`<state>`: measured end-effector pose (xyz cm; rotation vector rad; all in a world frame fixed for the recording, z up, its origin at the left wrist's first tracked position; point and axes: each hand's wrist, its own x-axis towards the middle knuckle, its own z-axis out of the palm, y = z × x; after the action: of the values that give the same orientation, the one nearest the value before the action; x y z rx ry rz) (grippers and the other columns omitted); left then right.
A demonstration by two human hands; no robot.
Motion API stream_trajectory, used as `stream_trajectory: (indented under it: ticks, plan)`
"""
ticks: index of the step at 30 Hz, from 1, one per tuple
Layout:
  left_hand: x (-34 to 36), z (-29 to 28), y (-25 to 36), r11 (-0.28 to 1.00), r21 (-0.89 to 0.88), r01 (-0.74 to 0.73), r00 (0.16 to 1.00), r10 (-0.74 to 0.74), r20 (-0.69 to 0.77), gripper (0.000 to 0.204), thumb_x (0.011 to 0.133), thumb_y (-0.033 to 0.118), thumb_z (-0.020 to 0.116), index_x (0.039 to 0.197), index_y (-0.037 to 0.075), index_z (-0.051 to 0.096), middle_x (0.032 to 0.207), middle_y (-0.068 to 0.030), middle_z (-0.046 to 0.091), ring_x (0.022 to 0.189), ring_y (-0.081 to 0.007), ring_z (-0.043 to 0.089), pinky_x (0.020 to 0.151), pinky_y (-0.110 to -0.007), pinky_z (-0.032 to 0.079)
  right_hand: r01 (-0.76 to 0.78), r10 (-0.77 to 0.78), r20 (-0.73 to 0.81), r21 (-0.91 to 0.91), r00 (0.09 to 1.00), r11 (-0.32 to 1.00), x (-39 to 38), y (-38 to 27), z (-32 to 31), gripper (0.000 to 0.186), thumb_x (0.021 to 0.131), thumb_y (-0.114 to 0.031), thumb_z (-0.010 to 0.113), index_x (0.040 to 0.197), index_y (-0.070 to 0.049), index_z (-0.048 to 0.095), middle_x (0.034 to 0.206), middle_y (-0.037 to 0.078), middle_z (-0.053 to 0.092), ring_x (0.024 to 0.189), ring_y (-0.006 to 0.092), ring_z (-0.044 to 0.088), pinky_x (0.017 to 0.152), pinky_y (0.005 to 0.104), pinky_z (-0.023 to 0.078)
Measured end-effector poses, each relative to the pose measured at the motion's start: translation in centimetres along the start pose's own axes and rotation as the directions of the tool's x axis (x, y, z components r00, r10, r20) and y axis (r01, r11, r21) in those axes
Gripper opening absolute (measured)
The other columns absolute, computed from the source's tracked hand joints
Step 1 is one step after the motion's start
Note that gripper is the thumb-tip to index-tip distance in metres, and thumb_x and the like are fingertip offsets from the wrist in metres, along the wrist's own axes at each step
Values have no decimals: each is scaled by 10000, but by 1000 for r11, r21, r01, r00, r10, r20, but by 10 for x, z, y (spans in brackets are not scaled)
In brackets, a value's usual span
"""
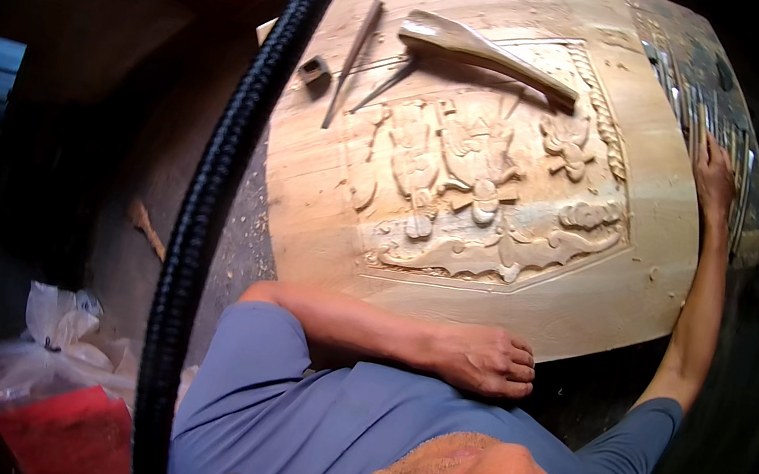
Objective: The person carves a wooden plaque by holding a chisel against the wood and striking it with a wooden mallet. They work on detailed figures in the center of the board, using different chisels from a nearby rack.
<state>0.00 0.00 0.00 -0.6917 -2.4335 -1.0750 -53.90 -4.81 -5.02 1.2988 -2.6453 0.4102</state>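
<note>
A pale wooden board (647, 274) with figures carved in relief (488, 170) lies before me. My left hand (485, 360) rests closed by the board's near edge, that forearm across my body; nothing shows in its fingers. Stretched out past the board's right side, my right hand (715, 179) has its fingers closed around a slim chisel (701, 124) among several others laid in a row (676, 81). A club-shaped wooden mallet (478, 49) lies over the carving's far part. Left of it are a dark slender tool (353, 65) and a thinner chisel-like one (386, 86).
A small dark block (315, 72) sits near the board's left edge. Wood chips lie on the dark surface (245, 223) beyond that edge. At lower left are a clear plastic bag (59, 328) and something red (65, 436). A black braided cord (235, 120) crosses the view.
</note>
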Motion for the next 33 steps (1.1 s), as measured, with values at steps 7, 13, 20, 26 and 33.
stream_trajectory:
  ticks: [7, 13, 20, 26, 33]
  plan:
    - [-5, -21, 11, 996, 84, -19, 1000, 20, -4, 204, 890, 125, 659, 1014, -35, 630, 974, -149, 654, 894, -291, 668, 818, -416, 575, 144, -113, -160, 197, 981, 970, -30, -45, -30, 340, 1046, -280, 567, 1328, -120, 669, 1295, 119, 696, 1176, 352, 665, 981, 422, 524]
    - [-10, -88, -31, 813, 561, 157, 976, -43, -212, 139, 879, 75, 686, 999, 6, 680, 957, -138, 667, 817, -225, 671, 659, -340, 600, 264, -218, -233, 190, 948, 946, -95, -80, -77, 267, 1059, -191, 570, 1265, -60, 678, 1269, 134, 694, 1170, 338, 658, 997, 392, 511]
    - [-22, -205, -152, 235, 861, 450, 883, -262, -390, 277, 990, 53, 581, 1249, -22, 647, 1306, -238, 665, 1193, -362, 663, 1015, -489, 569, 254, -207, -309, 119, 928, 960, -162, -95, -87, 273, 1041, -141, 607, 1279, -34, 684, 1287, 148, 698, 1201, 337, 657, 1028, 395, 513]
    - [-44, -233, -185, 133, 862, 490, 834, -360, -418, 398, 953, 131, 658, 1337, 33, 616, 1347, -152, 654, 1276, -309, 617, 1057, -489, 524, 140, -81, -296, 184, 952, 973, -165, -108, -87, 289, 1065, -207, 589, 1258, -21, 697, 1262, 138, 716, 1159, 329, 678, 988, 385, 526]
    - [-29, -244, -228, 153, 836, 527, 822, -341, -456, 219, 904, 105, 693, 1115, 48, 706, 1032, -109, 724, 1004, -277, 691, 885, -408, 570, 42, 3, -227, 195, 974, 980, -169, -106, -88, 334, 1080, -274, 557, 1293, -56, 694, 1265, 129, 725, 1156, 326, 686, 963, 382, 533]
